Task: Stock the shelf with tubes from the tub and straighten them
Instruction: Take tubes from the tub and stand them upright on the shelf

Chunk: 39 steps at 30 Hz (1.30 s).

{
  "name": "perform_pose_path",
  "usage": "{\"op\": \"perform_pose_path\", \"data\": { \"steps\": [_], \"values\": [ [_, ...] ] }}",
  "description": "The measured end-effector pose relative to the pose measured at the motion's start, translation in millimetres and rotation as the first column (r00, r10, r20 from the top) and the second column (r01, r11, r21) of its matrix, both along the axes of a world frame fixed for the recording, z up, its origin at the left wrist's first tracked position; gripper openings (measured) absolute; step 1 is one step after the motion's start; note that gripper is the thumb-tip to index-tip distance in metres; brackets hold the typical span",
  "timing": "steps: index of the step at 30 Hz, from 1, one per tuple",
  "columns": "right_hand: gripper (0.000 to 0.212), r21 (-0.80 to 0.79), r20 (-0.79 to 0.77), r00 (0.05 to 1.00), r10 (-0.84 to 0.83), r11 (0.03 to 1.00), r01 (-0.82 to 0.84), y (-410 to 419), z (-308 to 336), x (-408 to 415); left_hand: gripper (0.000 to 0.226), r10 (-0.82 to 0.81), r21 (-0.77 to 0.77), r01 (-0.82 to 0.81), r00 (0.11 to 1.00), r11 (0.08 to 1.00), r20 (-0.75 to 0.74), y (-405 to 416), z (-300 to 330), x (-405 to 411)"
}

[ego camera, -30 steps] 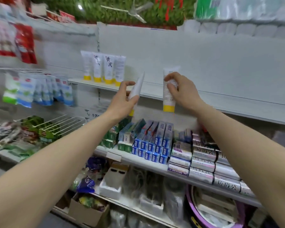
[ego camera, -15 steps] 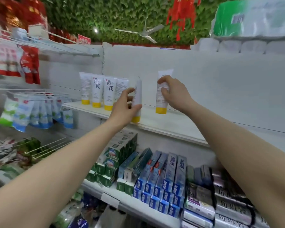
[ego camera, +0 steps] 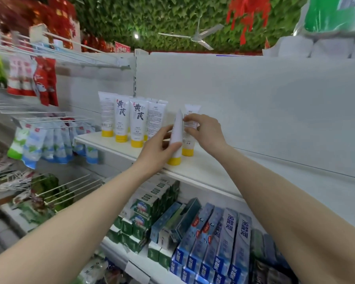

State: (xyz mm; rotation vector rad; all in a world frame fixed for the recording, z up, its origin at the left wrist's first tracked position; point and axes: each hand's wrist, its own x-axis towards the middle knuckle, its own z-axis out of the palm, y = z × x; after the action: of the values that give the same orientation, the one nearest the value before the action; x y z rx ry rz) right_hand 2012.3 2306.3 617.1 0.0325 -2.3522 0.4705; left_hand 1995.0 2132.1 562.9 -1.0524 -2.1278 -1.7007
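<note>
Two white tubes with yellow caps stand cap-down on the white upper shelf [ego camera: 209, 171]. My left hand [ego camera: 158, 148] grips the nearer tube [ego camera: 177, 136], turned edge-on to me. My right hand [ego camera: 205, 132] pinches the tube behind it [ego camera: 190, 140] near its middle. Left of them, several matching tubes [ego camera: 136, 121] stand in a row on the same shelf, some showing black characters, some their printed backs. The tub is out of view.
The shelf stretches bare to the right of my hands, backed by a white panel [ego camera: 254, 111]. Below sit boxed toothpastes [ego camera: 219, 238]. Hanging packets [ego camera: 49, 140] and wire racks [ego camera: 49, 187] fill the left. Wrapped rolls [ego camera: 316, 46] sit on top at the right.
Both tubes have come down onto the shelf and closer together. My right hand slid from the tube's top to its middle. The camera tilted upward.
</note>
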Motion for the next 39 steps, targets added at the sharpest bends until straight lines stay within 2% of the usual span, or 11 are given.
{"op": "perform_pose_path", "data": {
  "steps": [5, 9, 15, 19, 23, 28, 33, 39],
  "values": [
    [0.028, 0.086, 0.024, 0.999, -0.041, 0.996, 0.039, -7.9, -1.3, -26.8, 0.046, 0.03, -0.056, -0.033, 0.998, 0.998, -0.052, -4.9, -2.7, -1.9],
    [0.011, 0.124, 0.051, 0.998, -0.049, 0.991, 0.042, -13.3, -0.3, -37.3, 0.047, 0.03, -0.094, -0.035, 0.998, 0.995, -0.058, -7.6, -2.7, -4.7],
    [0.027, 0.167, 0.107, 0.994, -0.023, 0.986, 0.005, -9.0, -2.7, -36.5, 0.049, 0.04, -0.126, -0.05, 0.996, 0.991, -0.083, -7.9, -2.3, -4.5],
    [0.037, 0.132, 0.102, 0.995, -0.009, 0.991, -0.004, -2.5, 0.4, -20.9, 0.055, 0.09, -0.149, -0.109, 0.987, 0.983, -0.13, -8.9, -2.5, -1.0],
    [0.044, 0.225, 0.064, 0.996, -0.066, 0.973, 0.05, 7.6, 2.7, 14.4, 0.061, 0.218, -0.145, -0.258, 0.945, 0.955, -0.245, -15.8, -2.6, 9.7],
    [0.046, 0.34, 0.034, 0.987, -0.16, 0.93, 0.139, 7.6, -4.9, 72.2, 0.056, 0.317, -0.15, -0.403, 0.859, 0.903, -0.401, -31.3, -1.2, 39.4],
    [0.048, 0.481, -0.007, 0.981, -0.196, 0.859, 0.175, -6.8, -27.5, 140.1, 0.057, 0.306, -0.209, -0.441, 0.828, 0.873, -0.47, -46.0, -10.5, 78.9],
    [0.049, 0.537, -0.023, 0.964, -0.264, 0.81, 0.235, -17.8, -61.0, 230.9, 0.057, 0.239, -0.224, -0.404, 0.817, 0.887, -0.525, -44.7, -40.0, 135.5]
  ]
}}
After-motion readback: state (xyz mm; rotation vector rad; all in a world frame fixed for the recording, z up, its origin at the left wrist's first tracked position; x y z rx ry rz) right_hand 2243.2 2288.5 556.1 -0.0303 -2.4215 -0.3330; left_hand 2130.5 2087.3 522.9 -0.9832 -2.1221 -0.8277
